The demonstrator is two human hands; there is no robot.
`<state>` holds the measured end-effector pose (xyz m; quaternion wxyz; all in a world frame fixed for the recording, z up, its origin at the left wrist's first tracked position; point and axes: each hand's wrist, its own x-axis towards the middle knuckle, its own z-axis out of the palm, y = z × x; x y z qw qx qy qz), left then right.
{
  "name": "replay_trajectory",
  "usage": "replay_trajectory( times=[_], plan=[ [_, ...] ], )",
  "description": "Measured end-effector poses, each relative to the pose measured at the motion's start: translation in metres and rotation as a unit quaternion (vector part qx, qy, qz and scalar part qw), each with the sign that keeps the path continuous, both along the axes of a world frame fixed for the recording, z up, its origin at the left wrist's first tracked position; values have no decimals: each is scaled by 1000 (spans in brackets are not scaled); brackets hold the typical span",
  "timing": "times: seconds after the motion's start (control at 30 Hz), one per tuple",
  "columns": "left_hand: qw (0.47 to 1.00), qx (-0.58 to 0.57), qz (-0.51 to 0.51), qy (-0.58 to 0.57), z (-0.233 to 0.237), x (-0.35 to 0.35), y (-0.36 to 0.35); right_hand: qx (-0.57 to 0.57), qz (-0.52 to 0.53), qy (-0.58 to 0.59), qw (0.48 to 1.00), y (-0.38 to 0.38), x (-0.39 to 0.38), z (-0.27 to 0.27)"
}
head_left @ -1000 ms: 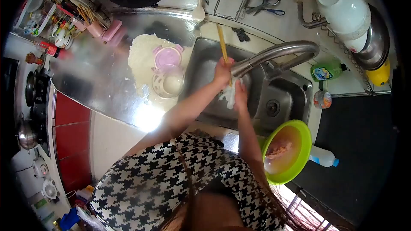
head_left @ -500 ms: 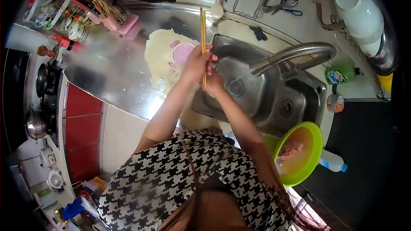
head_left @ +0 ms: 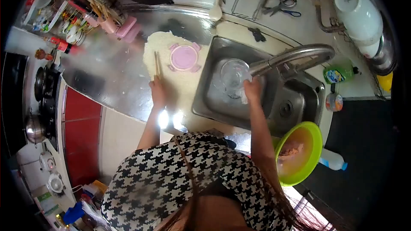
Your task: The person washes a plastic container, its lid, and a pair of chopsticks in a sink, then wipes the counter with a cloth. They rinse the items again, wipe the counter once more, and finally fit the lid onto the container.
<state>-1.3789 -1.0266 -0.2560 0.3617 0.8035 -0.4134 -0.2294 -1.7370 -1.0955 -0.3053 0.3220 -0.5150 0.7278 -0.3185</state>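
Observation:
My left hand (head_left: 158, 93) is closed around a pair of chopsticks (head_left: 156, 63), their tips pointing away from me over the cream cloth (head_left: 180, 94) on the counter. Beside them on the cloth lies a pink round lid (head_left: 184, 57) with side clips. Above the sink's larger basin (head_left: 209, 90), my right hand (head_left: 252, 89) grips the near right edge of a clear round bowl (head_left: 234, 75). This bowl is close to the spout of the faucet (head_left: 295, 55). Most of the right fingers are hidden behind the hand.
A green basin (head_left: 314, 162) with pinkish contents stands right of my arm, near a white bottle (head_left: 334, 160). Green dish soap (head_left: 340, 75) stands behind the sink. Scissors (head_left: 282, 6) and a pale spoon (head_left: 216, 10) lie at the back. A pink utensil holder (head_left: 108, 25) stands left.
My hands have parted from around the chopsticks. The left moved left with them and lowered them over the cloth; the right moved right into the sink area, now gripping the clear bowl.

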Motion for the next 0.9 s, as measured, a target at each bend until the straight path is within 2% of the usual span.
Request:
replay_trajectory(
  times=[0.03,0.07,0.13,0.17,0.2,0.23,0.27,0.3,0.33,0.37,0.4,0.47,0.5,0.53,0.57,0.63,0.7,0.73,0.8,0.83,0.9],
  plan=[
    [988,16,-43,-150,-24,4,4,2,-7,3,1000,1,-5,3],
    [988,17,-50,-147,-25,3,4,-30,-17,-27,999,1,-9,9],
    [993,114,19,24,-18,-3,0,-63,-32,-55,996,-1,-15,13],
    [993,115,15,25,-15,-6,0,-77,-31,-44,996,-2,-17,15],
    [971,128,-87,-181,2,-12,1,-92,-28,-35,995,-3,-19,15],
    [898,131,-182,-379,24,-19,-1,-93,-31,-35,995,-4,-19,16],
    [944,65,-188,-261,56,-37,-7,-92,-37,-52,994,-5,-19,18],
    [952,-67,-204,-217,53,-50,-19,-90,-41,-69,993,-5,-19,21],
    [972,-68,-217,-56,65,-77,-27,-89,-40,-68,993,-4,-19,26],
    [963,-26,-260,74,36,-96,-42,-73,-26,-74,994,-3,-18,34],
    [899,137,-295,293,72,-128,-51,-59,-11,-80,995,-3,-18,42],
    [803,231,-274,477,42,-167,-67,-91,11,-83,992,1,-11,61],
    [802,228,-275,478,27,-178,-71,-121,28,-87,988,2,-11,66],
    [778,213,-259,531,18,-188,-75,-124,28,-85,988,1,-16,61],
    [750,199,-241,583,8,-196,-77,-98,16,-49,994,2,-22,52],
    [739,190,-224,606,5,-206,-77,-71,2,-13,997,4,-37,45],
    [729,183,-207,626,6,-214,-79,-9,-113,-262,958,7,-48,44],
    [747,193,-212,600,8,-218,-81,-9,-115,-262,958,11,-48,45],
    [763,203,-220,573,3,-228,-84,-30,-156,-417,895,20,-43,49],
    [777,182,-240,553,-8,-232,-84,-31,-157,-417,895,19,-38,56],
    [791,161,-260,531,-14,-237,-82,3,-53,-300,952,21,-21,66]
  ],
)
